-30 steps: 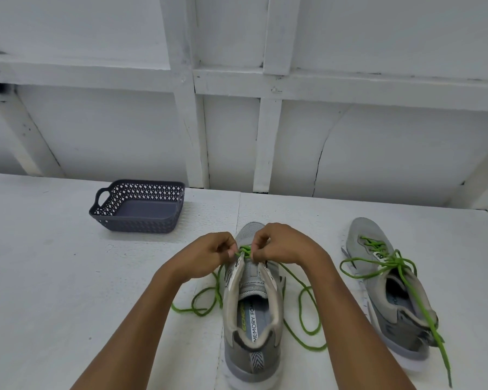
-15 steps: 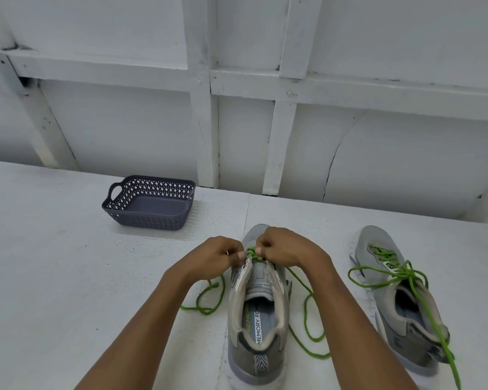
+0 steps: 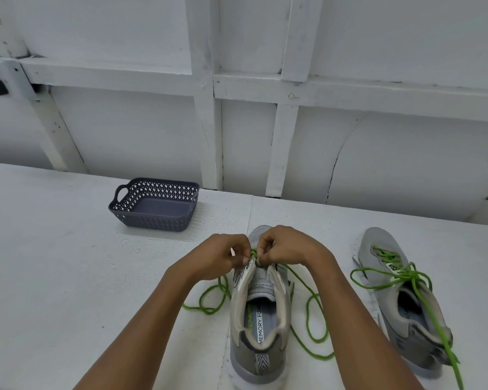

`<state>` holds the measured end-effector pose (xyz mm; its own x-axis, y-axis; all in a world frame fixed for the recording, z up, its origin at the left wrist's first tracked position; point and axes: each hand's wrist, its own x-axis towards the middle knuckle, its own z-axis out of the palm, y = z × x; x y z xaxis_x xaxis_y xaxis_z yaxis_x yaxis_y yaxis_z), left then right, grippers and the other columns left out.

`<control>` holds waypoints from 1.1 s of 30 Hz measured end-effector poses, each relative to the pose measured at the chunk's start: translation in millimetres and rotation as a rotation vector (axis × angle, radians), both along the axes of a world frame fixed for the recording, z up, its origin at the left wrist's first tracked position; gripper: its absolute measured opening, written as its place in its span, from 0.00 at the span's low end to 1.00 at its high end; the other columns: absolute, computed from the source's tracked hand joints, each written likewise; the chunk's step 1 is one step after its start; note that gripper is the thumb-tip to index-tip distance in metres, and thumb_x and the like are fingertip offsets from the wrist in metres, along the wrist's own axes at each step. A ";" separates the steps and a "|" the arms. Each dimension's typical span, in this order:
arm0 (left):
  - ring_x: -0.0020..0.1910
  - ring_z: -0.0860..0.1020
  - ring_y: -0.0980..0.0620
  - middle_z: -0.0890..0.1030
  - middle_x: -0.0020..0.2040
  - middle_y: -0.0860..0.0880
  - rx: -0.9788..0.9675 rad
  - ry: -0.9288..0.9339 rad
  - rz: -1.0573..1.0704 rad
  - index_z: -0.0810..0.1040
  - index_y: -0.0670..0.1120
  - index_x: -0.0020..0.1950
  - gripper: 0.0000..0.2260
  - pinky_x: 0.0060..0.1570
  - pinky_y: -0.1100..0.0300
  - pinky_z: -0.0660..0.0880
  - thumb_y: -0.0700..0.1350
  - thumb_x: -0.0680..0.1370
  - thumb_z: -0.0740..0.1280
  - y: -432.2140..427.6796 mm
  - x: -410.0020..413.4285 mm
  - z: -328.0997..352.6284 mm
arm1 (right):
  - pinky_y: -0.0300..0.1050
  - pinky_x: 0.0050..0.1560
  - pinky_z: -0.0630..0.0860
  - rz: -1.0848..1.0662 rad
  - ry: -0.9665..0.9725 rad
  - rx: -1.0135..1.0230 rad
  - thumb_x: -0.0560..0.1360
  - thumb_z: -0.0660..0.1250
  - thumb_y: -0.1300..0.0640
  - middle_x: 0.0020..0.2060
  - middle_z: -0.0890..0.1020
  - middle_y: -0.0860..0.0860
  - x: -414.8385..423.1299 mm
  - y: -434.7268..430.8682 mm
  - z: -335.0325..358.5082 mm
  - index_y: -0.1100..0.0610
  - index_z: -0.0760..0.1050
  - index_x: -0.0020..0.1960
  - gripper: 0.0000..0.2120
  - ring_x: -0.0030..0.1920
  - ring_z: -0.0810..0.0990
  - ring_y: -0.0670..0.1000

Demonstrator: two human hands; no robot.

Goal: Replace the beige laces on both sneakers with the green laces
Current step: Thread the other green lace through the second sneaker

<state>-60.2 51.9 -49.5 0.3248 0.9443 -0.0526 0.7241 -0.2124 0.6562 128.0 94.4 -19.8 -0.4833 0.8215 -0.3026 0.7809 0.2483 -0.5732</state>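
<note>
Lacing step, head view. The left hand (image 3: 223, 257) and right hand (image 3: 290, 249) are close together over the forward eyelets of the near sneaker (image 3: 258, 319). Each has its fingers curled, pinching the green lace (image 3: 310, 305) where it crosses the tongue. The sneaker stands on the white worktop (image 3: 54, 263), heel toward the person. Both free ends of the lace trail off to either side in loose loops.

Procedure, as judged: the lowest rows appear to be in work.
- Feed each tip fully through its eyelet.
- Draw both ends to equal length.
- Seat the crossing flat on the tongue before moving up a row.
- Steady the eyelet flap with one hand while the other pulls.
- Prevent the trailing loops from knotting.

Materials: the lace is a round, limp cord that looks slightly fuzzy. The upper is soft grey mesh with a padded beige collar, a printed insole and a pale sole.

The second sneaker (image 3: 406, 305) sits well apart to the right, with the second green lace (image 3: 400, 274) threaded through it and loosely gathered. No beige lace shows on either sneaker.

A dark, rigid, perforated basket (image 3: 155, 204) with a handle stands further back on the left.
</note>
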 end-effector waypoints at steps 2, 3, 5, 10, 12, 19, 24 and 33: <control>0.38 0.75 0.60 0.80 0.42 0.55 0.053 0.052 0.030 0.79 0.48 0.46 0.05 0.40 0.64 0.69 0.40 0.79 0.65 1.1 5.2 -3.5 | 0.37 0.39 0.73 0.013 -0.005 0.006 0.70 0.71 0.61 0.35 0.81 0.45 -1.6 0.3 -0.1 0.51 0.81 0.38 0.06 0.37 0.76 0.44; 0.39 0.74 0.58 0.80 0.44 0.53 0.057 0.072 0.040 0.79 0.47 0.47 0.06 0.41 0.61 0.70 0.39 0.79 0.64 1.4 6.9 -4.3 | 0.37 0.38 0.71 0.019 -0.008 0.013 0.71 0.70 0.60 0.35 0.80 0.46 -2.8 0.2 -0.4 0.51 0.81 0.38 0.06 0.37 0.76 0.44; 0.41 0.74 0.54 0.78 0.45 0.50 0.033 0.095 0.040 0.77 0.46 0.46 0.07 0.43 0.59 0.70 0.40 0.81 0.61 2.3 7.9 -6.3 | 0.39 0.38 0.70 0.022 -0.030 0.043 0.73 0.68 0.59 0.36 0.80 0.47 -5.3 0.4 -3.9 0.52 0.80 0.40 0.05 0.38 0.75 0.45; 0.37 0.73 0.57 0.76 0.39 0.56 -0.110 0.094 0.031 0.73 0.49 0.41 0.13 0.36 0.67 0.67 0.45 0.84 0.57 1.1 7.0 -5.5 | 0.45 0.40 0.68 -0.031 -0.118 0.109 0.74 0.64 0.56 0.38 0.79 0.56 -12.0 2.5 -15.8 0.64 0.79 0.44 0.11 0.39 0.73 0.52; 0.35 0.71 0.58 0.76 0.37 0.57 -0.155 0.086 0.048 0.74 0.50 0.40 0.14 0.36 0.64 0.67 0.46 0.84 0.58 2.5 4.2 -4.7 | 0.45 0.40 0.69 -0.067 -0.113 0.130 0.75 0.65 0.53 0.37 0.77 0.54 -11.9 2.4 -18.9 0.61 0.76 0.40 0.12 0.39 0.73 0.51; 0.33 0.70 0.57 0.75 0.34 0.56 -0.161 0.093 0.114 0.77 0.52 0.39 0.14 0.34 0.61 0.66 0.48 0.83 0.61 7.5 -2.3 -0.5 | 0.41 0.41 0.71 -0.190 0.188 0.060 0.74 0.70 0.54 0.39 0.78 0.47 3.4 -7.8 -18.6 0.56 0.78 0.47 0.06 0.39 0.75 0.46; 0.27 0.72 0.58 0.77 0.30 0.54 -0.233 -0.005 0.148 0.78 0.49 0.44 0.07 0.32 0.62 0.69 0.49 0.81 0.65 5.1 -19.9 -3.0 | 0.43 0.42 0.72 -0.277 0.317 -0.010 0.71 0.73 0.57 0.37 0.77 0.48 20.8 -11.9 -20.4 0.57 0.78 0.46 0.07 0.38 0.74 0.47; 0.32 0.77 0.56 0.84 0.40 0.50 -0.201 -0.004 0.264 0.79 0.47 0.46 0.06 0.30 0.66 0.72 0.41 0.81 0.63 4.1 -39.9 -2.7 | 0.40 0.37 0.69 -0.376 0.378 -0.017 0.72 0.72 0.58 0.35 0.78 0.48 34.2 -22.0 -16.7 0.55 0.77 0.39 0.05 0.35 0.73 0.45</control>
<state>-100.1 56.0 -52.2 0.0708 0.9667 -0.2460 0.7340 0.1165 0.6691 162.1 72.4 -36.5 -0.2338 0.9557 -0.1787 0.5524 -0.0207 -0.8334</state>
